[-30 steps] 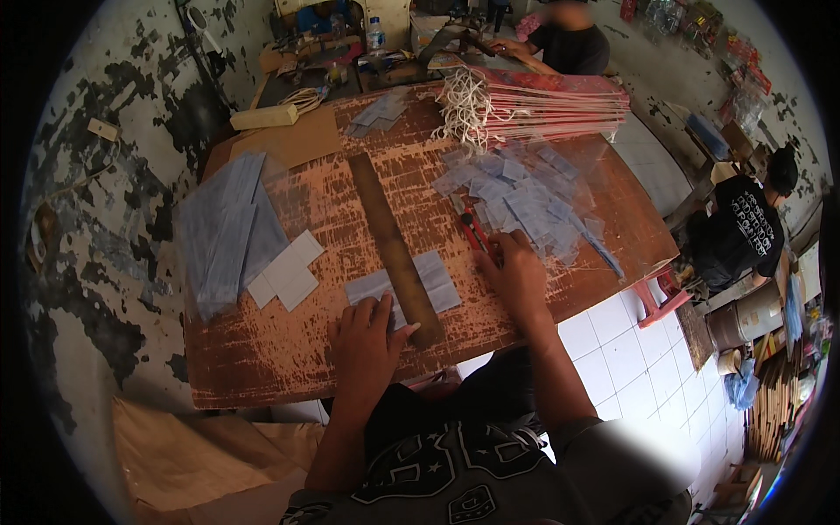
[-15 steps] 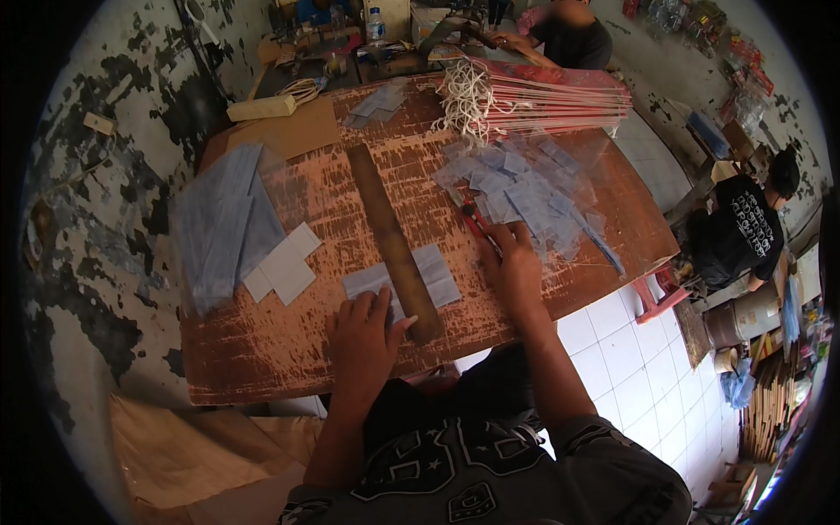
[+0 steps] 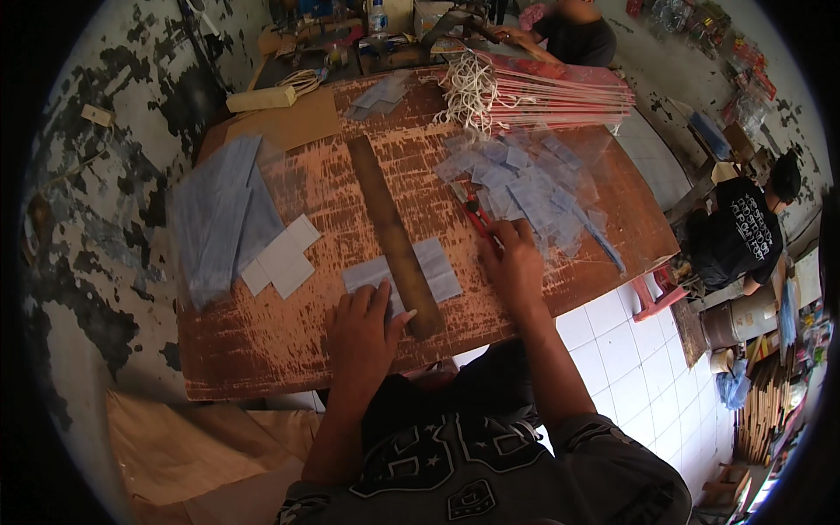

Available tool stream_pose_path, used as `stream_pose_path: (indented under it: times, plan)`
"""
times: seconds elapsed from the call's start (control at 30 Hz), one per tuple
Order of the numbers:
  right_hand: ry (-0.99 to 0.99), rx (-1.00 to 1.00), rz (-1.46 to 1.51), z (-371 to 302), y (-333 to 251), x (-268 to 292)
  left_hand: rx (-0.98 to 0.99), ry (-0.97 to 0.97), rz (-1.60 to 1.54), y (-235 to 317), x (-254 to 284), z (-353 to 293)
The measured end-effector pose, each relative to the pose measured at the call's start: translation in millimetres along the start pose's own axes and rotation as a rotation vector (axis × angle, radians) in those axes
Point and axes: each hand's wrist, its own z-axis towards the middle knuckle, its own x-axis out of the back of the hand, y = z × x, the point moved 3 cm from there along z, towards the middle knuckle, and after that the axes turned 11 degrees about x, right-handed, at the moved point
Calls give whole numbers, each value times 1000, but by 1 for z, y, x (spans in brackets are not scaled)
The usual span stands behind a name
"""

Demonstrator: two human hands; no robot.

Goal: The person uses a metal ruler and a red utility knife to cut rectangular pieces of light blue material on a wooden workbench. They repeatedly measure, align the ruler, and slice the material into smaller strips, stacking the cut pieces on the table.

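Observation:
A long brown ruler-like strip (image 3: 394,232) lies on the worn wooden table, crossing a small blue-grey plastic sheet (image 3: 437,267). My left hand (image 3: 363,319) rests flat on the sheet's left part with its fingers apart. Its thumb touches the strip's near end. To the right, my right hand (image 3: 514,267) is closed around the near end of a red cutter knife (image 3: 477,216) with a black part on it. The knife lies low over the table; its tip is hard to make out. Just beyond this hand is a loose pile of cut blue-grey plastic pieces (image 3: 529,188).
Long blue-grey sheets (image 3: 214,223) and white cards (image 3: 289,267) lie at the left. A bundle of red rods with white cords (image 3: 551,96) is at the back right, near a power strip (image 3: 261,99) on cardboard. One person (image 3: 573,39) sits behind; another (image 3: 744,227) is at the right.
The view has shifted very slightly. Both hands, the strip and the sheet keep nearly the same places.

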Motion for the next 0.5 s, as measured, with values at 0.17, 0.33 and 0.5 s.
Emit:
stream_pose_path:
  times: [0.17,0.33,0.5]
  plan:
    - [-4,-39,-1,0,-3,3,11,-8,-1,0,1,0]
    - [36,-67,-41,-1,3,2,4,-6,-13,-1,0,1]
    - [24,-55,-60,-1,1,4,4,-10,-9,0,1,1]
